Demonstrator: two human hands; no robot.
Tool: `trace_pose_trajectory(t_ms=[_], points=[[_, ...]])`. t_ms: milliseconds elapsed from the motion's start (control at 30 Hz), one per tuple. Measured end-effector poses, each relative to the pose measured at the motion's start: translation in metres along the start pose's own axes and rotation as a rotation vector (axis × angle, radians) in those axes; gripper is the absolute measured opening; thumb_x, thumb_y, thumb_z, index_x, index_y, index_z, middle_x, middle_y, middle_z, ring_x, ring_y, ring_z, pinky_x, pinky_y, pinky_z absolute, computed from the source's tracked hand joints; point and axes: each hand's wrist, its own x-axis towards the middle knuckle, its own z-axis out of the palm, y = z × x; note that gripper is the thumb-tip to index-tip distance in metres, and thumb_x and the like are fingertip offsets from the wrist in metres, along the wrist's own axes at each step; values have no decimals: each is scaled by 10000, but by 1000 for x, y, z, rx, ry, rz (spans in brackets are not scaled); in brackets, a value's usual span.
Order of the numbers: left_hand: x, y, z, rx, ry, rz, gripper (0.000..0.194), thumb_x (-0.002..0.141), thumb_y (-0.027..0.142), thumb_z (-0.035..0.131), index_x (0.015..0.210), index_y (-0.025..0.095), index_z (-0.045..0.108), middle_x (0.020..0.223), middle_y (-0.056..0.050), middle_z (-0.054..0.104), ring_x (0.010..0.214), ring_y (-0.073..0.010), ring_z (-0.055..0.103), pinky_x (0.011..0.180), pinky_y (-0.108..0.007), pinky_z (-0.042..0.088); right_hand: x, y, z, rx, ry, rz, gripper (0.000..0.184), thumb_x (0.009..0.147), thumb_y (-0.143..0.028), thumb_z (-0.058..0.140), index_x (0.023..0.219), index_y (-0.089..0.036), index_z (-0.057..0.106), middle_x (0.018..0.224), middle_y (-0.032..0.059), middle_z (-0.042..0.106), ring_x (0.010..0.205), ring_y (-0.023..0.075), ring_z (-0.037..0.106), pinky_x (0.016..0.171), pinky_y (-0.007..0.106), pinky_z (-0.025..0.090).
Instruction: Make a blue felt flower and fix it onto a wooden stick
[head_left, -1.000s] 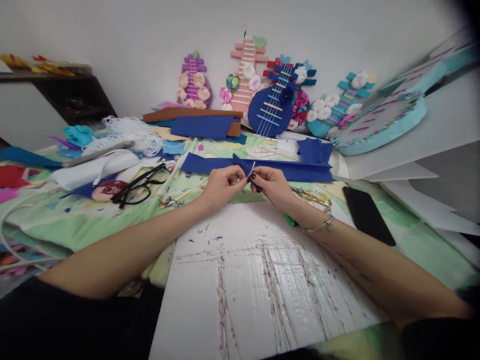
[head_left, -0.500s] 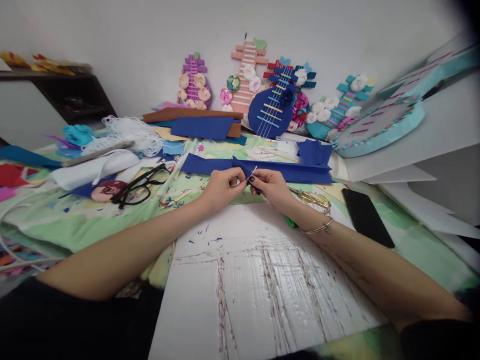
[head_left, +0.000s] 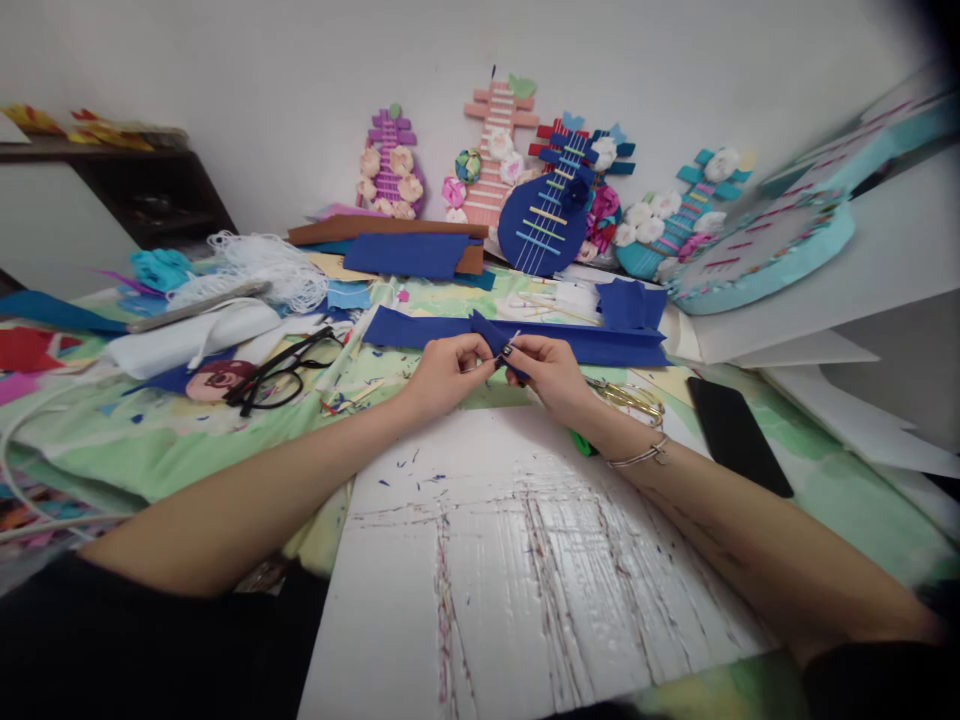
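Note:
My left hand and my right hand meet above the far edge of a white scored board. Both pinch a small folded piece of dark blue felt with a thin white strip sticking up between the fingertips. Both hands have curled fingers. A silver bracelet circles my right wrist. Just behind the hands lies a long dark blue felt strip.
Black glasses lie to the left, gold scissors and a black phone to the right. Felt guitar crafts lean on the wall behind, with blue and brown felt sheets, white netting and a turquoise round piece.
Hardly anything differs: the white strip between my fingertips has shifted slightly and looks shorter. Hands stay in the same place.

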Motion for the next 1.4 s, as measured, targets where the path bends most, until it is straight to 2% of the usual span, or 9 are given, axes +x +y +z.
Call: trace_pose_trajectory(t_ms=[233, 400, 600, 800, 933, 1067, 1167, 1267, 1400], points=[[8, -7, -3, -397, -112, -202, 97, 754, 221, 628, 700, 155, 580, 498, 39, 454, 427, -63, 366, 419, -211, 239, 1, -3, -1, 111, 51, -64, 209, 701, -345, 739, 712, -163, 637, 605, -21, 553, 493, 62, 441, 482, 229, 329], [13, -17, -11, -512, -233, -385, 62, 738, 201, 664, 730, 157, 622, 441, 42, 434, 368, -57, 320, 387, -225, 187, -1, -6, 2, 172, 1, -51, 249, 669, -348, 772, 759, -167, 628, 598, -26, 559, 492, 62, 438, 463, 221, 330], [14, -20, -17, -511, -320, -300, 144, 746, 210, 643, 635, 148, 574, 461, 25, 464, 374, -45, 323, 374, -214, 234, -3, -6, 2, 91, -65, -18, 292, 658, -386, 773, 810, -182, 628, 657, -19, 585, 501, 62, 444, 458, 223, 350], [13, -16, -18, -578, -316, -314, 46, 681, 139, 566, 703, 139, 606, 614, -47, 619, 394, -57, 380, 363, -219, 255, -2, -1, -1, 11, -47, -19, 229, 684, -351, 752, 813, -181, 668, 654, -12, 594, 505, 69, 468, 476, 232, 380], [15, -17, -21, -639, -272, -388, 72, 655, 123, 576, 711, 167, 590, 546, -12, 565, 378, -60, 363, 362, -219, 252, -3, -2, -1, 53, -45, -23, 191, 668, -310, 761, 784, -178, 687, 644, -7, 612, 499, 73, 490, 478, 234, 395], [18, -22, -25, -600, -333, -395, 44, 712, 164, 611, 683, 174, 579, 490, 16, 472, 357, -54, 335, 350, -214, 219, -6, -4, -1, 84, -106, -35, 150, 660, -275, 765, 765, -182, 711, 627, -4, 627, 482, 73, 497, 474, 237, 394], [18, -21, -28, -524, -372, -404, 118, 764, 220, 609, 661, 168, 584, 523, -7, 517, 379, -61, 371, 362, -220, 249, -7, -8, 1, -19, -137, -43, 138, 658, -275, 761, 742, -175, 715, 554, -14, 606, 457, 77, 494, 468, 242, 396], [17, -17, -30, -478, -351, -384, 104, 751, 226, 630, 670, 162, 615, 574, -20, 573, 443, -76, 450, 401, -217, 303, -9, -11, 4, -164, -134, -36, 116, 658, -267, 744, 708, -169, 706, 495, -32, 574, 439, 79, 492, 468, 244, 406], [15, -11, -30, -407, -308, -303, 111, 727, 259, 675, 698, 152, 669, 580, -25, 610, 456, -76, 460, 412, -212, 304, -11, -14, 7, -305, -92, -36, 81, 679, -241, 706, 714, -168, 702, 513, -28, 589, 445, 82, 513, 465, 237, 407]])
